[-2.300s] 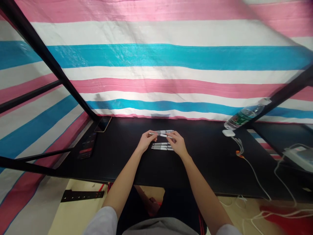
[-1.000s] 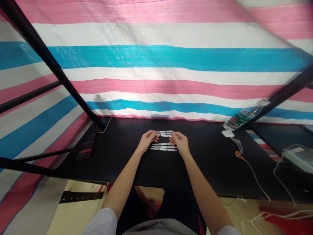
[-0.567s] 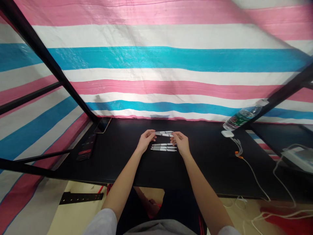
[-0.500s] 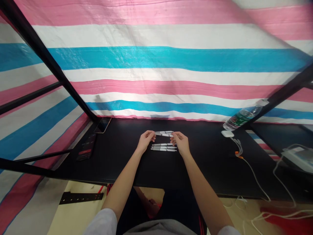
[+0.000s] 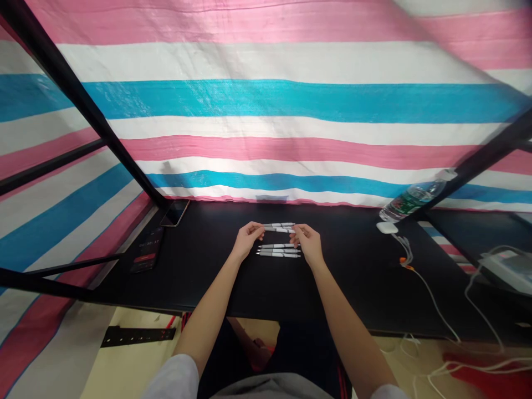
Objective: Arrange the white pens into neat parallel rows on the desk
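Between my hands a white and grey pen is held level by its two ends. My left hand pinches the left end, and my right hand grips the right end. Just behind it another white pen lies on the black table. Nearer to me several similar pens lie side by side in a row, roughly parallel, their right ends close to my right fingers.
Two phones lie at the table's left. At the right stand a clear bottle with a green label, a white charger with cables, and a white box. Black frame bars and striped sheeting surround the table.
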Demonstrator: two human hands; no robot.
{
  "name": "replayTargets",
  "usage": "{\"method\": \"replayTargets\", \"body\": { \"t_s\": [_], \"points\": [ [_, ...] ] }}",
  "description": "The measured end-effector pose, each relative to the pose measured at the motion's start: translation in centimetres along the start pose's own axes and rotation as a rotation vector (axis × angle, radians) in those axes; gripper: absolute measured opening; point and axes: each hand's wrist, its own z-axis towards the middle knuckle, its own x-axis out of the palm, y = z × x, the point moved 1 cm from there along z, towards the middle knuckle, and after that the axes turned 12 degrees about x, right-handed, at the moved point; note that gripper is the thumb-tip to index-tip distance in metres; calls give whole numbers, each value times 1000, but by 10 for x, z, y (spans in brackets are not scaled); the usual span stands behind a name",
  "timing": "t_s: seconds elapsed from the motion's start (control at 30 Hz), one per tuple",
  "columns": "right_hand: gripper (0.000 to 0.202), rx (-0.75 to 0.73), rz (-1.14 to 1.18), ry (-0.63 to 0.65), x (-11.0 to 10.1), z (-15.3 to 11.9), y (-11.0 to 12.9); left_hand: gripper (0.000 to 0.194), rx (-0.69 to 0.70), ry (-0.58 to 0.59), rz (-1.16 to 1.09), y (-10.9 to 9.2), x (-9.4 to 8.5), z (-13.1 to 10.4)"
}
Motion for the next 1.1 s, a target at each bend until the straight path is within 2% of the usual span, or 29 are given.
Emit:
{"method": "replayTargets", "body": {
  "t_s": [0.27, 0.43, 0.67, 0.87, 1.0, 1.1],
  "points": [
    [37, 1, -11, -2, 0, 0, 1, 36, -52, -16, 32, -1, 2, -1],
    [38, 2, -36, -21, 0, -2, 3, 34, -5, 26, 1, -4, 3, -1],
    [37, -2, -28, -23, 0, -2, 3, 34, -40, 19, 86, -3, 3, -2],
    [36, -8, -10, -39, 0, -3, 4, 34, 21, 50, 36, -5, 3, -2],
    [36, -11, -14, -31, 0, -3, 4, 35, -13, 41, 115, -3, 3, -1],
    [36, -4, -4, -27, 0, -2, 4, 32, 17, 56, 126, -4, 2, -1]
  ]
}}
